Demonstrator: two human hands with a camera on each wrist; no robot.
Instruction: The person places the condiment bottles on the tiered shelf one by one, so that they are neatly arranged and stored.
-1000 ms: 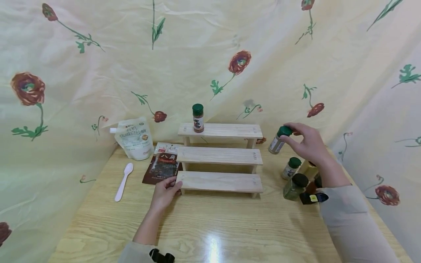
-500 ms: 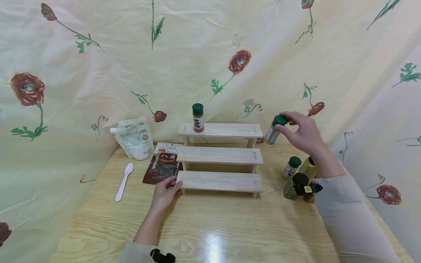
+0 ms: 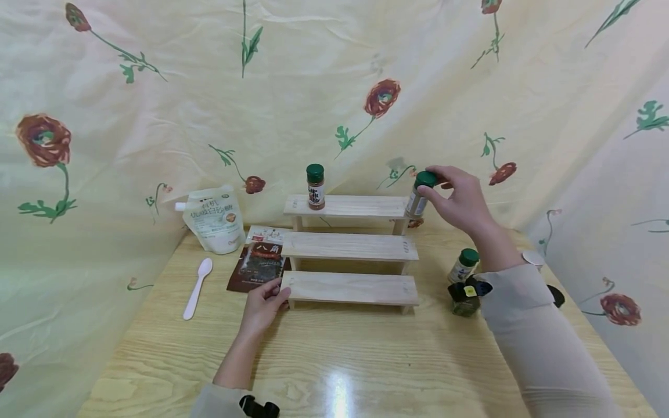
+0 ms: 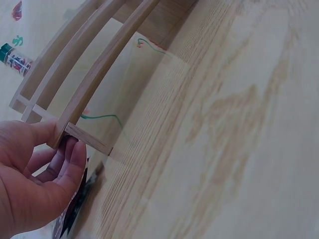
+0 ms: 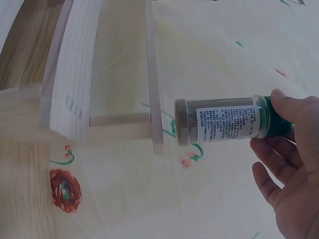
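A three-step wooden rack (image 3: 349, 247) stands mid-table. My left hand (image 3: 273, 294) grips the left end of its lowest step; in the left wrist view the left hand (image 4: 59, 145) has its thumb above that step's corner (image 4: 75, 132) and its fingers below. My right hand (image 3: 431, 181) pinches the green lid of a spice jar (image 3: 415, 205) and holds it in the air at the right end of the top step. The right wrist view shows the spice jar (image 5: 222, 121) just off the top board's edge (image 5: 154, 99). Another green-lidded jar (image 3: 315, 187) stands at the top step's left.
A white pouch (image 3: 213, 217), a dark packet (image 3: 258, 264) and a white spoon (image 3: 196, 288) lie left of the rack. A green-lidded jar (image 3: 463, 265) and a dark-lidded jar (image 3: 463, 302) stand to its right, partly behind my sleeve. Floral cloth (image 3: 157, 116) walls the table.
My right hand has carried the green-lidded jar up and to the left, from over the table's right side to the top step's right end. The left hand has stayed put.
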